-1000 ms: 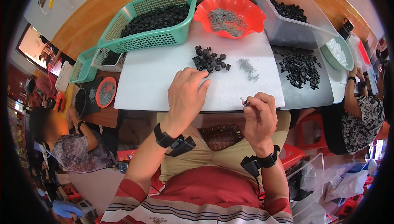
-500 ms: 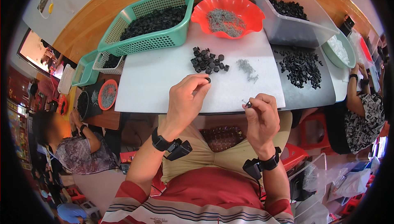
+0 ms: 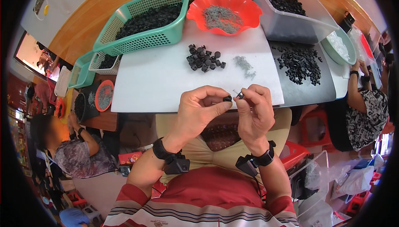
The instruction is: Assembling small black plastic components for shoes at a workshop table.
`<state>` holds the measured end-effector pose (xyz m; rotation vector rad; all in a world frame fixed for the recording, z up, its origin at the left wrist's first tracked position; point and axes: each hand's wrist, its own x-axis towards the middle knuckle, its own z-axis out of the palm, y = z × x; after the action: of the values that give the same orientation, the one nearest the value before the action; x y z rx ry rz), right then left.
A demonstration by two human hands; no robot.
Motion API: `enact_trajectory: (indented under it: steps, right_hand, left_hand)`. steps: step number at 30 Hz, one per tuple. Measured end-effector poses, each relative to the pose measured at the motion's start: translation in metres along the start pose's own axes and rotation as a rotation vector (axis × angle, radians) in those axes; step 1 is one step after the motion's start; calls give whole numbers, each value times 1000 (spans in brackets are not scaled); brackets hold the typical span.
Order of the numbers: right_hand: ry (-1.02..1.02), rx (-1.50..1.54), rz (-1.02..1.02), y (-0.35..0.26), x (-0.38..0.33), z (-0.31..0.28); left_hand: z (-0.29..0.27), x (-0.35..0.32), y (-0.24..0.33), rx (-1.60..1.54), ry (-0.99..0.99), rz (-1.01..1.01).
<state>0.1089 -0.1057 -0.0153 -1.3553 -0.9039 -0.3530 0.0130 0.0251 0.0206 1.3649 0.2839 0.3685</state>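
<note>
Between finger and thumb, my left hand [image 3: 198, 109] pinches a small round black plastic cap [image 3: 227, 98]. Close beside it, my right hand [image 3: 257, 112] grips a small black plastic piece [image 3: 240, 95] with a thin metal screw [image 3: 235, 91] sticking out toward the upper left. The two pieces are near each other, and a small gap seems to separate them. Beyond my hands, a pile of black caps [image 3: 205, 58] lies on the white foam sheet [image 3: 149, 81]. To its right is a small heap of screws [image 3: 245, 67].
A green basket [image 3: 143, 40] of black parts, a red scalloped bowl [image 3: 253, 14] of screws and a clear bin [image 3: 291, 26] line the back. Loose black parts [image 3: 300, 65] cover a dark mat at right. People [image 3: 81, 152] sit at both sides.
My left hand has moved right and toward me with the black cap. My right hand has moved left with its piece and screw, so the hands are now close together.
</note>
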Motion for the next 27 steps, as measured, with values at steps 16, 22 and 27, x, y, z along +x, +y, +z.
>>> enact_trajectory:
  steps: [16,22,27]
  right_hand:
    - [36,-29,-16,-2,2,1]
    - [13,-20,6,-3,2,0]
    - [22,1,49,0,-2,-6]
  left_hand:
    - [7,-7,-4,-535,-129,-204]
    - [2,-6,-4,-568,-150,-270]
    - [-3,-5,-5,-657,-91,-305]
